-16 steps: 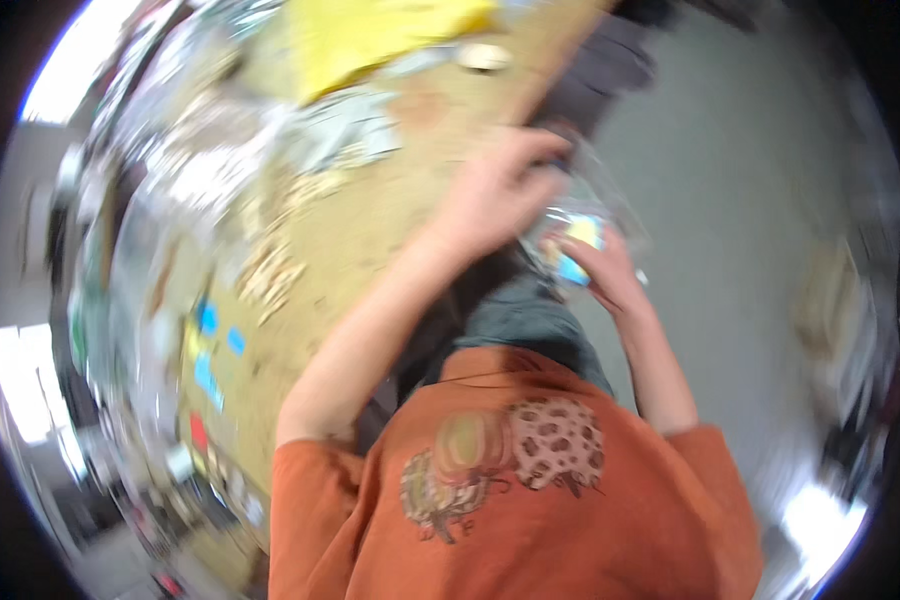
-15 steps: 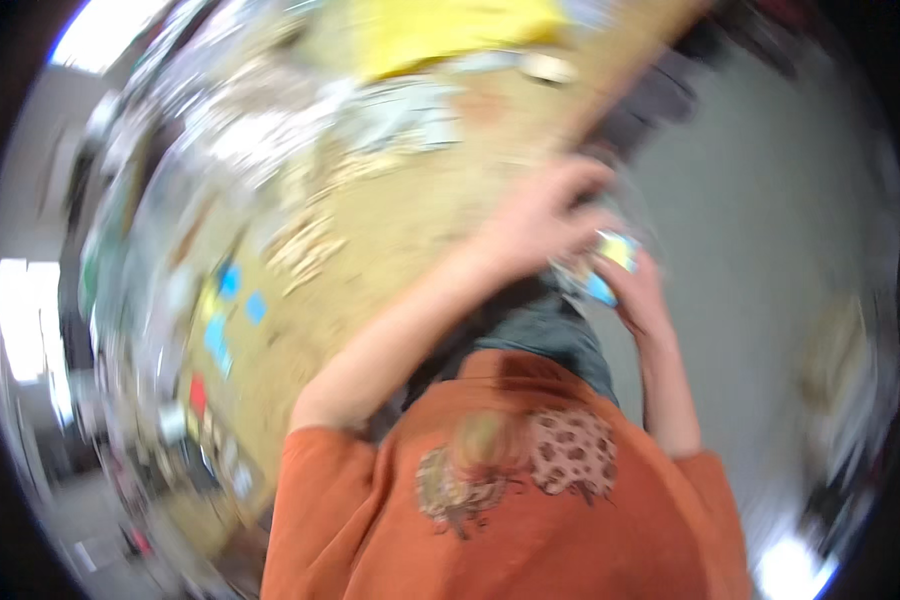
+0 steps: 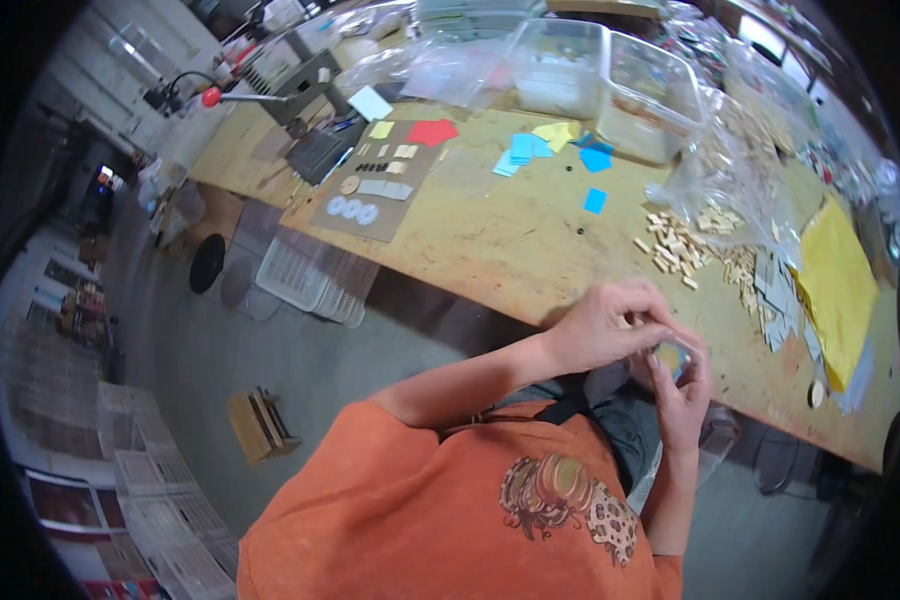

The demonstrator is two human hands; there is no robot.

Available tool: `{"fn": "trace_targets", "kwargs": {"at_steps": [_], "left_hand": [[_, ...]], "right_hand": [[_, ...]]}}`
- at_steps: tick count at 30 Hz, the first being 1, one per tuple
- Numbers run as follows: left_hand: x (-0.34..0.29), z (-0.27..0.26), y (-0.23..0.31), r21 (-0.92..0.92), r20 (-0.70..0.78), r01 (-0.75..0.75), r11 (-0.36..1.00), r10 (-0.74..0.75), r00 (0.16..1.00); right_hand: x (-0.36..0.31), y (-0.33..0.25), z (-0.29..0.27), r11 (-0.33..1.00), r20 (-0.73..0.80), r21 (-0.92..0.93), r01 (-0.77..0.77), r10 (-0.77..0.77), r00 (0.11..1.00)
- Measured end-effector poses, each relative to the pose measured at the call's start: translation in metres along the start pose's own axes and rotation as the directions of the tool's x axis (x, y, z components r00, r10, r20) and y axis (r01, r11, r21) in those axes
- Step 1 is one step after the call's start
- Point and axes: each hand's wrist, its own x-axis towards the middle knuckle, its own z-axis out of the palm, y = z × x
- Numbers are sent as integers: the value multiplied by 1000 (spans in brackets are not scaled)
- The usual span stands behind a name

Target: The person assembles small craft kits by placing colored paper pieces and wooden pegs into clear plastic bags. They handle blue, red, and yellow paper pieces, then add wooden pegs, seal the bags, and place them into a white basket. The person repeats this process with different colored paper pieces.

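Note:
Close together over the table's near edge, both my hands work at a small clear bag [image 3: 673, 358] with yellow and blue bits showing in it. My left hand [image 3: 610, 325] is closed, thumb and fingertips pinched at the bag's upper edge. Lower and to the right, my right hand [image 3: 684, 390] has its thumb and curled fingers round the bag. Fingers hide most of it. Beyond my hands lie a pile of small wooden blocks [image 3: 675, 243] and some grey strips [image 3: 773, 300].
A brown board [image 3: 390, 210] with rows of small parts lies left on the table [image 3: 500, 225], near a red-knobbed lever press [image 3: 305, 100]. Blue cards [image 3: 520, 152], clear bins [image 3: 560, 65] and a yellow sheet [image 3: 838, 290] lie farther along. A wooden stool [image 3: 260, 425] stands on the floor.
The view has swung round from a blurred angle. My left hand, its fingers spread above my right before, has come down to the bag and pinches it.

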Motion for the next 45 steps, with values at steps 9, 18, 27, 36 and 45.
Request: {"fn": "trace_targets", "kwargs": {"at_steps": [9,18,27,36,45], "left_hand": [[-15,-61,1,748,-77,-283,600,502,861],[-20,-74,-16,731,-121,-285,619,530,839],[-16,-85,-14,687,-67,-342,642,524,849],[-22,-88,9,520,-270,-6,854,172,947],[-24,-99,15,324,-194,175,930,-116,974]], "right_hand": [[57,-32,50,905,201,224,-363,321,925],[75,-20,56,768,340,95,-633,572,746],[96,-7,58,658,396,326,-679,557,730],[98,-18,74,720,394,288,-632,512,763],[91,-20,87,823,329,269,-501,410,851]]}}
